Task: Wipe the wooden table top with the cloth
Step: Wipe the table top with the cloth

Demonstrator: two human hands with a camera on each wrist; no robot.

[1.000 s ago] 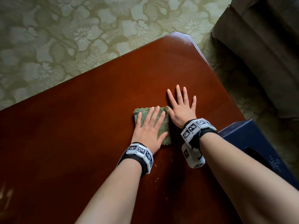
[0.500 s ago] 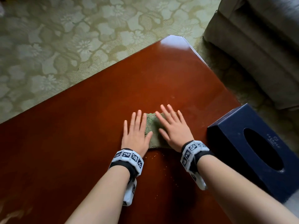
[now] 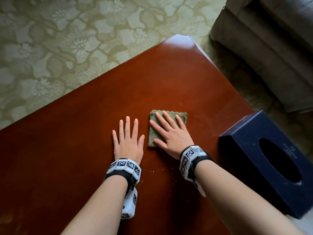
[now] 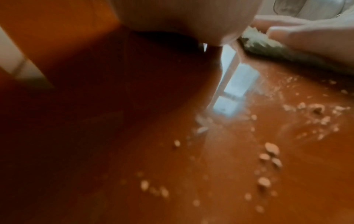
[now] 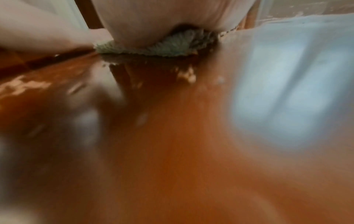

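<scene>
Right hand [image 3: 171, 133] flat, fingers spread, pressing green cloth [image 3: 182, 116] mid worktop [image 3: 169, 78]; left hand [image 3: 127, 141] flat at its 9 o'clock; navy tissue box [image 3: 245, 150] print unreadable.

cloth [image 3: 166, 128] on table [image 3: 84, 150] – tissue box [image 3: 264, 161] right (near edge)

green cloth [image 3: 182, 116], reddish-brown table [image 3: 169, 78], navy box [image 3: 250, 133]

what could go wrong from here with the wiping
1. Crumbs lie near the wrists, behind the cloth; a forward stroke would likely miss them.
2. The right hand only presses flat, without a grip, so the cloth may slip or bunch.
3. The tissue box sits close on the right; a sideways sweep might bump it.
</scene>
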